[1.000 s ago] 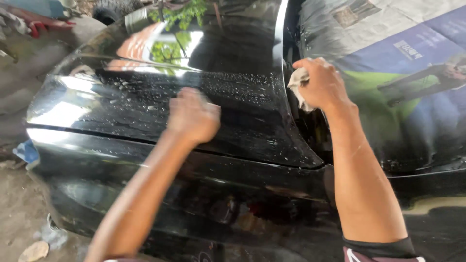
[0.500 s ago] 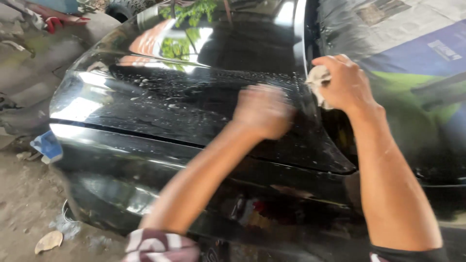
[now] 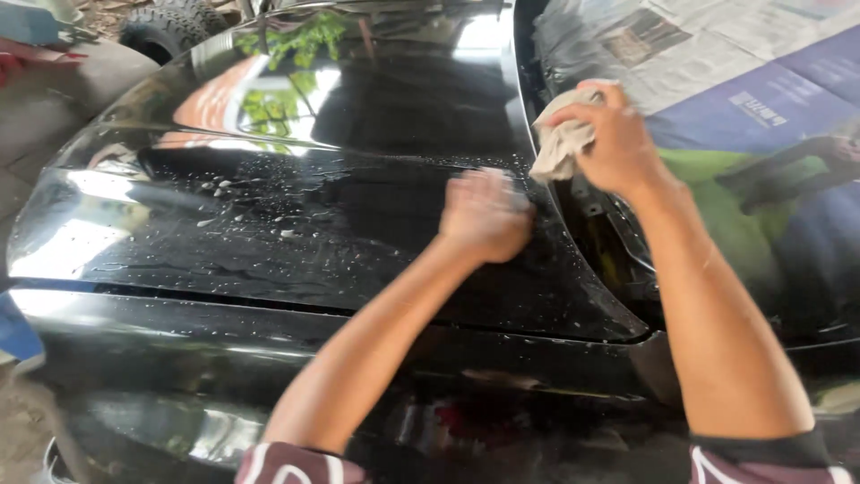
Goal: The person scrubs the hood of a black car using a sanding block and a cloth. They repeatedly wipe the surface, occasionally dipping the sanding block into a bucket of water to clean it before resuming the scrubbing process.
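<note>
Left hand (image 3: 485, 215) pressed flat on wet black car panel (image 3: 296, 233); right hand (image 3: 614, 139) clenched round beige rag (image 3: 557, 148) at panel edge.

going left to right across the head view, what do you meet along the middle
wet black car panel → left hand, flat on the panel → crumpled cloth → right hand, gripping the cloth → newspaper covering the glass

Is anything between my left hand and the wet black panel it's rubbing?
Nothing visible: the left hand lies flat on the black panel, only water droplets around it. The right hand holds a cloth beside it.
</note>
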